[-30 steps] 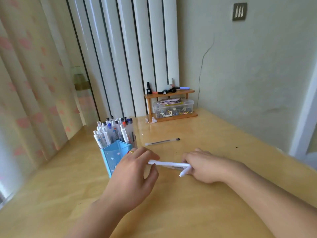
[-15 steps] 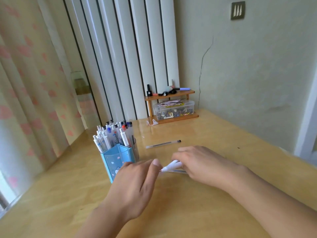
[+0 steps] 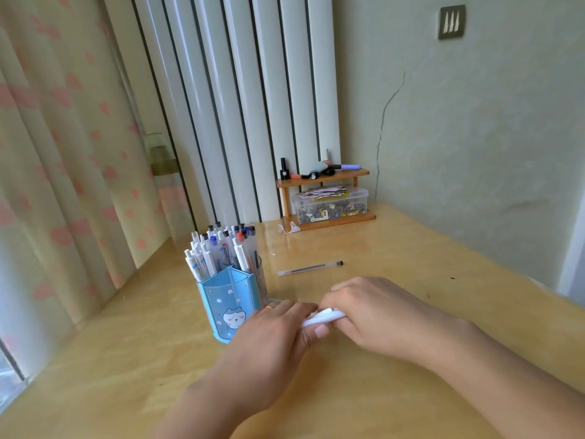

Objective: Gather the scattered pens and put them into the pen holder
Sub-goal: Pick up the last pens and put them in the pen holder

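White pens point(image 3: 323, 317) | both hands' grip holds them | no readable writing

Wooden table point(image 3: 395, 403), glossy yellow top. On it stood a blue pen holder point(image 3: 231, 307), packed with upright pens. Right of the holder lay one clear pen point(image 3: 310, 268), flat, well apart from it. Beyond the holder, at the far edge, stood a small wooden rack point(image 3: 326, 198).

home: curtains point(image 3: 63, 153), desk point(image 3: 411, 248)
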